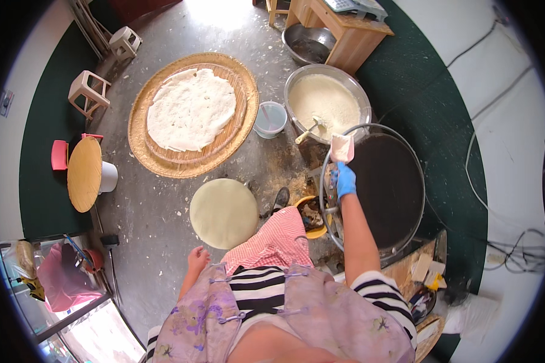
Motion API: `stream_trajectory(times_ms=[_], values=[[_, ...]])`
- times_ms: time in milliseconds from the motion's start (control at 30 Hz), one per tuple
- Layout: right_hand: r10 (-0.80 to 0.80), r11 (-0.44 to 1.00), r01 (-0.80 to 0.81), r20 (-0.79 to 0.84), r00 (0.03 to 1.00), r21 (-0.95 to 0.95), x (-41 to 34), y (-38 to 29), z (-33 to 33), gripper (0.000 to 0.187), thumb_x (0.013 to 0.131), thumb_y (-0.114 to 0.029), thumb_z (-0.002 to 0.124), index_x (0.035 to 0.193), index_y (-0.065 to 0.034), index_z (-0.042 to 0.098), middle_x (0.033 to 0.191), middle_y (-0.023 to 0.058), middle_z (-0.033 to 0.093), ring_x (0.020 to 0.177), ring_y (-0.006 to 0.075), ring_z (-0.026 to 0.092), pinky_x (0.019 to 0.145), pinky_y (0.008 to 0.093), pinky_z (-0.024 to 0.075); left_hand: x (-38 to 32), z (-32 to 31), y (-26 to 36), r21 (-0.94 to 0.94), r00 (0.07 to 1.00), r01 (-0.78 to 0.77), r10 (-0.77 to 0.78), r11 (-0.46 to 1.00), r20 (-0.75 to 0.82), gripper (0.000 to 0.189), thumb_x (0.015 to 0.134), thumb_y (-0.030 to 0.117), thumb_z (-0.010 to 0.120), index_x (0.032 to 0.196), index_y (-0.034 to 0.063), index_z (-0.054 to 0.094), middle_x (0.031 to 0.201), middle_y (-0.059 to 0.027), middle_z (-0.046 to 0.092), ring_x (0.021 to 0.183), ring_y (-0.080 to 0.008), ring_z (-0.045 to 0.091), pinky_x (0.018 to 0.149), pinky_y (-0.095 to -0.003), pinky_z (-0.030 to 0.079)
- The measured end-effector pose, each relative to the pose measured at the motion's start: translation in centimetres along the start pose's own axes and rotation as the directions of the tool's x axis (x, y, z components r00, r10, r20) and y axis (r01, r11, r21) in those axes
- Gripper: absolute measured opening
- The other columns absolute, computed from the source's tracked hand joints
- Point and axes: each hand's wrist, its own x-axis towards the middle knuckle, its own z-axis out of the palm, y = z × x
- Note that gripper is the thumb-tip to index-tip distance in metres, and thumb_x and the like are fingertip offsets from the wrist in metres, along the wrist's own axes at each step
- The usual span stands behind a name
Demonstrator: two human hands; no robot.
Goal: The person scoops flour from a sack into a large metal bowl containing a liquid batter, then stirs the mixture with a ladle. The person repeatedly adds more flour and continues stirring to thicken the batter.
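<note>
My right hand [345,181], in a blue glove, grips a pink scoop [350,153] holding some pale dough or batter. The scoop is over the near edge of a large metal bowl and the metal ring [421,169] around a round black griddle [386,195]. Pale batter [324,100] fills much of the steel bowl [368,106]. A ladle or scraper with a yellowish handle [302,137] leans in it. Nothing shows in my bare left hand [198,258], its fingers loosely bent beside my apron, near a round pale-green stool top [224,213].
Large white flatbread-like sheets [190,111] lie on a round slatted mat in a woven tray [138,152]. A clear plastic bucket [270,119] stands between tray and bowl. Near my foot is a yellow bucket [317,232] with scraps. Plastic stools [88,93] stand left; loose cables [522,258] hang right.
</note>
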Motion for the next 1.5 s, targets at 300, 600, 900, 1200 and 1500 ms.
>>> stream_trajectory(times_ms=[300, 600, 900, 1200, 1500], values=[[-0.157, 0.98, 0.154, 0.008, 0.988, 0.129, 36.2, -0.4, 5.3, 0.041, 0.083, -0.032, 0.043, 0.104, 0.0023, 0.054, 0.089, 0.0157, 0.06, 0.086, 0.0309, 0.057, 0.08, 0.0346, 0.043, 5.0, 14.7, 12.7, 0.155, 0.993, 0.075, -0.088, 0.985, 0.078, 0.04, 0.077, 0.01, 0.06, 0.112, -0.0045, 0.048, 0.078, -0.0117, 0.061, 0.06, -0.0149, 0.059, 0.055, -0.0254, 0.047], [0.124, 0.986, -0.124, 0.011, 0.992, 0.112, 20.4, -0.2, 5.4, 0.014, 0.087, -0.017, 0.045, 0.08, -0.0059, 0.046, 0.063, 0.0042, 0.051, 0.044, 0.0112, 0.046, 0.039, 0.023, 0.0371, 13.7, 32.3, 27.0, 0.057, 0.873, -0.024, -0.007, 0.998, 0.488, 0.033, 0.085, 0.013, 0.054, 0.114, -0.0026, 0.048, 0.086, -0.0077, 0.059, 0.077, -0.0127, 0.057, 0.066, -0.0232, 0.048], [0.189, 0.975, -0.216, 0.316, 0.93, 0.053, 11.2, 0.2, 11.6, 0.029, 0.089, -0.032, 0.048, 0.092, -0.004, 0.055, 0.069, 0.0011, 0.058, 0.055, 0.009, 0.051, 0.05, 0.0214, 0.0423, 21.7, 44.7, 33.8, 0.086, 0.718, 0.407, -0.377, 0.909, 0.585, 0.041, 0.088, 0.036, 0.045, 0.099, -0.0033, 0.053, 0.084, -0.0098, 0.059, 0.069, -0.0166, 0.055, 0.065, -0.0304, 0.046], [0.33, 0.684, -0.395, -0.223, 0.917, -0.613, 24.4, 5.6, 15.5, 0.099, 0.069, -0.03, 0.07, 0.138, -0.0097, 0.003, 0.121, 0.0262, 0.044, 0.107, 0.0378, 0.048, 0.091, 0.0391, 0.0378, 32.1, 40.8, 37.4, 0.152, 0.807, 0.379, -0.407, 0.913, 0.429, 0.013, 0.085, 0.02, 0.046, 0.085, 0.0064, 0.043, 0.068, -0.0048, 0.051, 0.049, -0.0128, 0.046, 0.044, -0.026, 0.041], [0.074, 0.651, -0.294, -0.327, 0.942, -0.699, 29.9, 0.0, 10.6, 0.06, 0.081, -0.017, 0.051, 0.135, -0.0212, 0.027, 0.101, 0.0246, 0.057, 0.088, 0.0365, 0.057, 0.075, 0.0425, 0.0437, 35.0, 36.0, 39.5, 0.26, 0.795, 0.343, -0.426, 0.903, 0.432, 0.021, 0.087, 0.023, 0.046, 0.078, 0.0044, 0.045, 0.062, -0.0061, 0.051, 0.042, -0.0131, 0.045, 0.032, -0.0251, 0.034]])
